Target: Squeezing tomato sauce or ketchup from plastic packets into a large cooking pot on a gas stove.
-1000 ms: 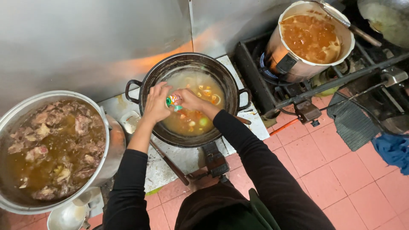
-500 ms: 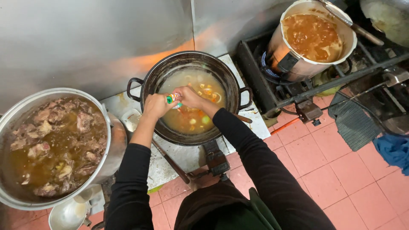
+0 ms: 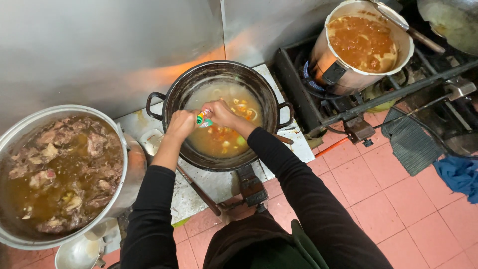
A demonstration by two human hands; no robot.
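Both sets of fingers pinch a small colourful sachet (image 3: 203,117) from opposite ends: the left hand (image 3: 180,124) closes on its left end, the right hand (image 3: 220,114) on its right, so the packet sits squeezed between the two sets of fingertips. It hangs over the near left part of a dark two-handled pot (image 3: 172,102) of pale broth with orange and green vegetable pieces. That pot stands on a stained burner stand (image 3: 199,187) against the steel wall. To the left, a large steel pot (image 3: 130,174) holds meat in brown stock. To the right, a white pot (image 3: 343,77) of orange stew sits on a gas range (image 3: 298,84). Below lies pink floor tile (image 3: 398,199).
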